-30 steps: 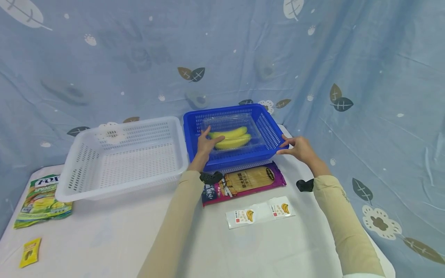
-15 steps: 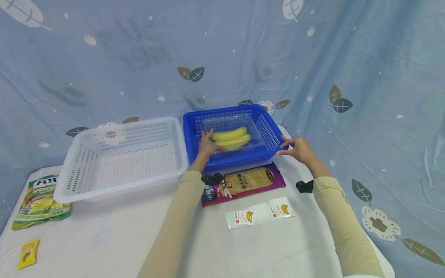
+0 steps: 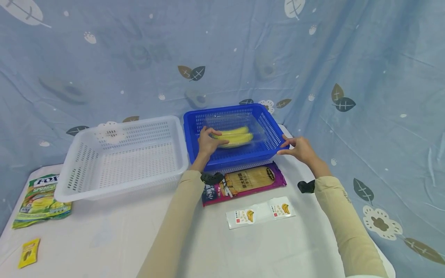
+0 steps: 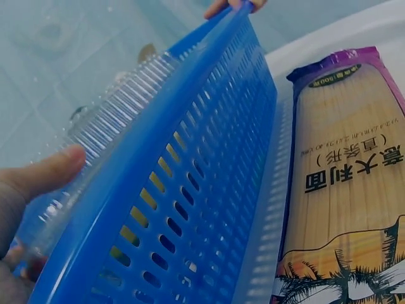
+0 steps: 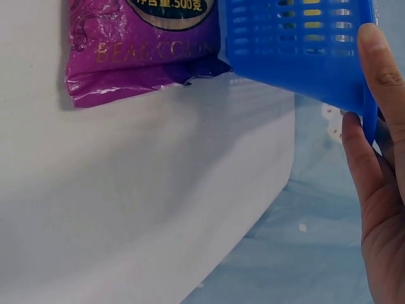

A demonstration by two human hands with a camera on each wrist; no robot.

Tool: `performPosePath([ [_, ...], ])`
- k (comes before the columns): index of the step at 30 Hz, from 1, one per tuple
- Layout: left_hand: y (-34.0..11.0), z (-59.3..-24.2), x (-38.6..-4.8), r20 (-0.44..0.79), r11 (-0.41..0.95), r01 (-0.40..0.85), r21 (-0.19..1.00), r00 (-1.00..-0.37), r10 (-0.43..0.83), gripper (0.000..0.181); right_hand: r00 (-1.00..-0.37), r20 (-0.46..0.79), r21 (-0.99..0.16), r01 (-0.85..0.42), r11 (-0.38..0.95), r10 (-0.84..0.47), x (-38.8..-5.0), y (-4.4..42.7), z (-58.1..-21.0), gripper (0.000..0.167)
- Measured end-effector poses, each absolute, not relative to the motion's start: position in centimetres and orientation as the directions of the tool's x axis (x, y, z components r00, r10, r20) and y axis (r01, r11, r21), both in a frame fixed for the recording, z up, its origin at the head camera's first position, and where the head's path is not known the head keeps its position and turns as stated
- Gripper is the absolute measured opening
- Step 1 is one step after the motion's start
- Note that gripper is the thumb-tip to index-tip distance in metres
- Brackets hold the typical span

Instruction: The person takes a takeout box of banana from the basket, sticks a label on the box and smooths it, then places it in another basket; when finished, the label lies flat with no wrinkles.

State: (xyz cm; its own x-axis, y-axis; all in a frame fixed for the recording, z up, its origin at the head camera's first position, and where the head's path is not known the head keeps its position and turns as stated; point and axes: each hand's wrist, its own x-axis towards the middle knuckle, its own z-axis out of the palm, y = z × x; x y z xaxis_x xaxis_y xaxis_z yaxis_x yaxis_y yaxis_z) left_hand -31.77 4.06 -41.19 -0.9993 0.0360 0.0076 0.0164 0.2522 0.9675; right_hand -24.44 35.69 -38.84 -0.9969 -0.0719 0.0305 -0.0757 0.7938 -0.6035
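Inside the blue basket (image 3: 233,158) a clear plastic box (image 3: 255,133) holds yellow bananas (image 3: 236,137). My left hand (image 3: 207,143) grips the left end of that box, thumb toward the near side; in the left wrist view the hand (image 4: 31,190) has its thumb on the ribbed clear box (image 4: 120,107), beside the blue rim. With thumb and fingers my right hand (image 3: 300,150) pinches the basket's right front corner. The right wrist view shows this hand (image 5: 383,158) on both sides of the blue rim (image 5: 369,101).
A white basket (image 3: 135,185) stands left of the blue one. In front of the blue basket lie a purple noodle pack (image 3: 247,182) and a clear strip with banana labels (image 3: 260,213). At the left are a green soup packet (image 3: 43,200) and a small yellow packet (image 3: 29,253).
The clear box has tilted and shifted slightly right, and the bananas in it have moved with it. My left hand's fingers have closed on its left end. My right hand has stayed at the corner.
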Motion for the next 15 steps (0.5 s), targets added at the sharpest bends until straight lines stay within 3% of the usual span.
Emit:
performPosePath([
  [15,2.9,-40.8,-31.8,0.28,0.259,0.29,0.921,-0.957,0.075,0.032,-0.997,0.028,-0.582,-0.073,0.81,-0.07,-24.5,35.5,-38.6,0.026],
])
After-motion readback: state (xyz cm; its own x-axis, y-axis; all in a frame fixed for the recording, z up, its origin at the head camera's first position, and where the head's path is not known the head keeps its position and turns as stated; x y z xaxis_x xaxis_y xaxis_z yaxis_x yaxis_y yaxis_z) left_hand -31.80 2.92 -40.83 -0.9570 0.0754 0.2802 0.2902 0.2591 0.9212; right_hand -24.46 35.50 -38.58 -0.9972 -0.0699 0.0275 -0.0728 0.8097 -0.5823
